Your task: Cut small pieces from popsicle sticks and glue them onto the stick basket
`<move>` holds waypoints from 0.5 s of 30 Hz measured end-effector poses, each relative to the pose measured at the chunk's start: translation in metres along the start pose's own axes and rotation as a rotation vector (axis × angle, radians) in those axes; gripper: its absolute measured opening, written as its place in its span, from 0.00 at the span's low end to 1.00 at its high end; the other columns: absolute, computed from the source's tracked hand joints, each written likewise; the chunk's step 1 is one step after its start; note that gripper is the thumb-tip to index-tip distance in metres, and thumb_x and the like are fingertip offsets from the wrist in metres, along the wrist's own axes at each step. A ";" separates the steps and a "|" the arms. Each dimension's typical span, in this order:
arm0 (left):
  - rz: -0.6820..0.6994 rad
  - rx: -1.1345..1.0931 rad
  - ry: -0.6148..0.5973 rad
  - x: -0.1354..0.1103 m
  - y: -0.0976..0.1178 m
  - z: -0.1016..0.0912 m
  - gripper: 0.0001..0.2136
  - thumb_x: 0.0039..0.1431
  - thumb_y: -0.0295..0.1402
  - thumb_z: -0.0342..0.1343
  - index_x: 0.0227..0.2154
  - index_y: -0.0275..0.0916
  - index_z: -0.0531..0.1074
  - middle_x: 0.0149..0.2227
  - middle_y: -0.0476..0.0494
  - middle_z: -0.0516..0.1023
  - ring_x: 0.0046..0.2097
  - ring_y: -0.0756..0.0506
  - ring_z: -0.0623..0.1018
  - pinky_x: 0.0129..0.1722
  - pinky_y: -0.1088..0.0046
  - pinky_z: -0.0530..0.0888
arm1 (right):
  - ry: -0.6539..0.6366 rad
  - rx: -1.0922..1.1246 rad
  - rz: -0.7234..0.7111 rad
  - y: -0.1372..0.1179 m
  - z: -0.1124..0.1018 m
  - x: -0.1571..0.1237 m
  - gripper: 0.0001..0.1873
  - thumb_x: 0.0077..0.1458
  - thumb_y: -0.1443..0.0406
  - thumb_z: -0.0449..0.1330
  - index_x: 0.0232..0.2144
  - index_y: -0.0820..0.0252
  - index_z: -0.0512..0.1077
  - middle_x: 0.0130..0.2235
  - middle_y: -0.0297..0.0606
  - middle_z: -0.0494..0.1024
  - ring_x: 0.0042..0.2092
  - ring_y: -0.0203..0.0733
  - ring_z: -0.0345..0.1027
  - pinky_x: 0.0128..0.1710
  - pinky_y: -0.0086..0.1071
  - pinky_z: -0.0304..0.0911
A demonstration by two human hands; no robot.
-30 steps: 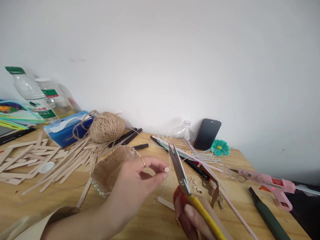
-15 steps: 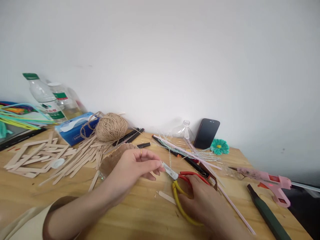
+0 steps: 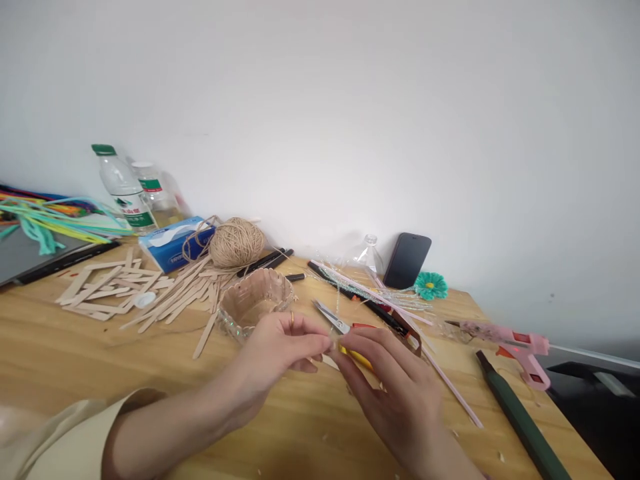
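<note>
My left hand (image 3: 283, 347) is closed in a pinch, its fingertips meeting those of my right hand (image 3: 395, 390) just above the wooden table (image 3: 75, 353). Both pinch at the same small spot; what they hold is too fine to make out, though a thin shiny strand rises just behind the fingertips. Scissors (image 3: 334, 321) with yellow and red handles lie on the table right behind my fingers, partly hidden by my right hand. A round clear cup lined with brown scalloped paper (image 3: 255, 300) stands just beyond my left hand.
Wooden craft sticks (image 3: 150, 293) lie scattered at the left, with a twine ball (image 3: 237, 242), a blue tissue box (image 3: 173, 241) and bottles (image 3: 120, 190) behind them. A phone (image 3: 407, 260) leans on the wall. A pink glue gun (image 3: 505, 337) and a dark green stick (image 3: 520, 420) lie at the right.
My right hand laid the scissors flat on the table, let them go and came over to meet my left fingertips. The paper-lined cup now stands clear of my left hand.
</note>
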State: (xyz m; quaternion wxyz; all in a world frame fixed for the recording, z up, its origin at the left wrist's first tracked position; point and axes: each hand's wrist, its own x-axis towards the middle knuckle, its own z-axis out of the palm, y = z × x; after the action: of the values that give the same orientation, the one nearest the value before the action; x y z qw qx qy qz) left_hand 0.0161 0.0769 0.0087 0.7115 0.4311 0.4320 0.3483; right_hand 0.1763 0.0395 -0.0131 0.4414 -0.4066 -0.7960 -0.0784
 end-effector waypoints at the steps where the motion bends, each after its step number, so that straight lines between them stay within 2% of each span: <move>1: 0.003 -0.003 0.005 -0.002 -0.001 0.000 0.04 0.44 0.31 0.63 0.20 0.37 0.76 0.23 0.51 0.76 0.29 0.51 0.73 0.31 0.76 0.68 | 0.001 0.009 -0.006 -0.002 0.001 0.000 0.07 0.55 0.74 0.59 0.37 0.61 0.70 0.32 0.40 0.78 0.33 0.39 0.73 0.33 0.30 0.69; 7: -0.003 0.016 -0.025 -0.012 -0.003 -0.009 0.04 0.44 0.33 0.64 0.22 0.38 0.79 0.24 0.50 0.77 0.30 0.51 0.72 0.31 0.77 0.68 | 0.016 0.001 -0.081 -0.008 0.003 -0.001 0.06 0.56 0.74 0.59 0.37 0.63 0.71 0.32 0.42 0.79 0.34 0.40 0.74 0.35 0.29 0.69; 12: -0.014 0.024 -0.149 -0.019 0.004 -0.022 0.08 0.48 0.35 0.61 0.29 0.36 0.79 0.29 0.45 0.80 0.33 0.48 0.76 0.34 0.74 0.71 | 0.007 -0.002 -0.131 -0.012 0.003 -0.001 0.07 0.57 0.74 0.57 0.37 0.62 0.70 0.30 0.41 0.79 0.32 0.39 0.73 0.33 0.29 0.69; 14: 0.050 0.141 -0.172 -0.020 0.014 -0.034 0.10 0.50 0.34 0.58 0.35 0.37 0.78 0.34 0.42 0.81 0.36 0.45 0.77 0.37 0.70 0.71 | 0.001 -0.002 -0.115 -0.011 0.003 0.000 0.06 0.57 0.73 0.57 0.37 0.62 0.71 0.30 0.41 0.79 0.31 0.39 0.74 0.33 0.29 0.68; 15: 0.142 0.254 -0.153 -0.019 0.019 -0.042 0.11 0.51 0.33 0.57 0.37 0.38 0.77 0.36 0.42 0.81 0.38 0.44 0.77 0.38 0.68 0.71 | 0.005 -0.001 -0.086 -0.010 0.003 0.000 0.05 0.57 0.73 0.57 0.36 0.61 0.71 0.30 0.41 0.79 0.31 0.39 0.74 0.33 0.29 0.69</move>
State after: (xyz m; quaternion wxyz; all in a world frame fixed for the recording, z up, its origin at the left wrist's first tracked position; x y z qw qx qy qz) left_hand -0.0325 0.0809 0.0216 0.6556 0.5725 0.3855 0.3065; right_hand 0.1665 0.0344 -0.0126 0.4395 -0.3719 -0.8116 -0.0990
